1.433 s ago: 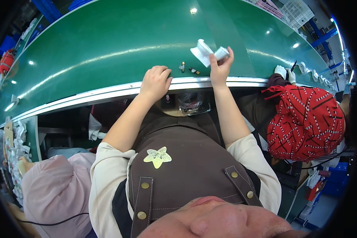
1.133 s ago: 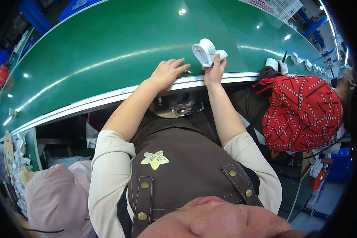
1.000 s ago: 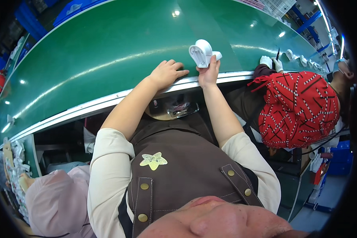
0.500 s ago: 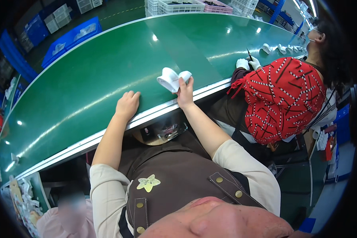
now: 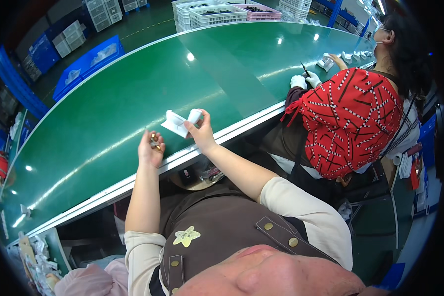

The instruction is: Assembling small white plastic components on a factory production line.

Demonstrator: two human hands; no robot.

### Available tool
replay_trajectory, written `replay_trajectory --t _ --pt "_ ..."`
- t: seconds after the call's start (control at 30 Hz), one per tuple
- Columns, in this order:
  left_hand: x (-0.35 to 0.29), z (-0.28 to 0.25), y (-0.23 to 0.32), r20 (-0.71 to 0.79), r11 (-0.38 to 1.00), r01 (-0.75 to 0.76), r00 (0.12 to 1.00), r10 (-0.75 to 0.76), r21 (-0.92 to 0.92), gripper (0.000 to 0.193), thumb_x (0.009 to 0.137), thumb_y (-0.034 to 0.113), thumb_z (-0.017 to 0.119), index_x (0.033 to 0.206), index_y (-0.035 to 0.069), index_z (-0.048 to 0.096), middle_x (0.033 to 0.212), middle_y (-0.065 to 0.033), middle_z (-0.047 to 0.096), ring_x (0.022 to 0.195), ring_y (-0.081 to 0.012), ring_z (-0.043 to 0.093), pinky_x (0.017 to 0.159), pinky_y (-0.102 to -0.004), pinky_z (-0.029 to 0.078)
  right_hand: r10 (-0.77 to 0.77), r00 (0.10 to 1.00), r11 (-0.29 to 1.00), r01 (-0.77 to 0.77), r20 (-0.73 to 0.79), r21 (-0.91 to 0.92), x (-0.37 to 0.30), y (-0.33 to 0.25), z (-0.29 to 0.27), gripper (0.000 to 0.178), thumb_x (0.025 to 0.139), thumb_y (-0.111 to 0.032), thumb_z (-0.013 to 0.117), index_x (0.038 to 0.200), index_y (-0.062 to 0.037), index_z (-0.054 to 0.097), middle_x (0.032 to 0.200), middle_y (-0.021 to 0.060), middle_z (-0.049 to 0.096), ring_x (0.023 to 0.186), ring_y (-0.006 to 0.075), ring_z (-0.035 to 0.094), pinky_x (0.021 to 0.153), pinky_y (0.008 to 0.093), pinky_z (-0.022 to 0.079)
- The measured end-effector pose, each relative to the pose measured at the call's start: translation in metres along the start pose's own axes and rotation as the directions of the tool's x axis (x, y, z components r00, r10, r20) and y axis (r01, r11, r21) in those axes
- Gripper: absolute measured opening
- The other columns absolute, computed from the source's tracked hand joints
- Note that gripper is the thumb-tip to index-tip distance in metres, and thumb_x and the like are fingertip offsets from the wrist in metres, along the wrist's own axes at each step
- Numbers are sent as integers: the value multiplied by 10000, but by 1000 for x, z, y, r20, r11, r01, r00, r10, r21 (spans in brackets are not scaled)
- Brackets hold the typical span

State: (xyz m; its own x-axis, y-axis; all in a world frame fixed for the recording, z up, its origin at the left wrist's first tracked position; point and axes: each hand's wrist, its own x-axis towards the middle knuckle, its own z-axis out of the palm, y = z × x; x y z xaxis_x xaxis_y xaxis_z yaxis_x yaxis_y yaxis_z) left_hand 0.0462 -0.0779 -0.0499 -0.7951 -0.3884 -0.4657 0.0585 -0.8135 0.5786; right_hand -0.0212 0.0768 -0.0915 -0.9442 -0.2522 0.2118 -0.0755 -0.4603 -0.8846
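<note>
The right grip (image 5: 202,132) grasps a smooth white plastic part (image 5: 173,124), its rounded barrel pinched between thumb and fingers, its flared end jutting out left of that grip. The left grip (image 5: 152,152), palm up, is loosely curled around small batteries (image 5: 155,141) with shiny gold-coloured ends; the fingers partly cover them, so their number is unclear. Beneath both grips stretches a glossy green counter (image 5: 108,143). The white part's inner side is hard to make out.
</note>
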Motion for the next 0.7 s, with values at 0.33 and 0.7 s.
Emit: replay_trajectory --t 0.33,0.7 --pt "-11 -1 -64 752 -145 -799 463 469 583 90 822 81 575 872 10 553 790 -151 571 715 -310 575 620 -363 458 54 998 987 -50 -18 152 -7 0 -12 653 799 -280 687 1225 -85 231 1093 129 448 947 221 559 683 360 556" --pt "-22 -4 -79 674 -142 -847 295 677 513 208 824 99 600 1000 37 508 763 -130 600 669 -247 609 609 -327 480 126 985 954 -152 116 257 -14 10 -32 437 879 -410 529 1170 -138 349 1074 67 538 882 203 611 520 321 552"
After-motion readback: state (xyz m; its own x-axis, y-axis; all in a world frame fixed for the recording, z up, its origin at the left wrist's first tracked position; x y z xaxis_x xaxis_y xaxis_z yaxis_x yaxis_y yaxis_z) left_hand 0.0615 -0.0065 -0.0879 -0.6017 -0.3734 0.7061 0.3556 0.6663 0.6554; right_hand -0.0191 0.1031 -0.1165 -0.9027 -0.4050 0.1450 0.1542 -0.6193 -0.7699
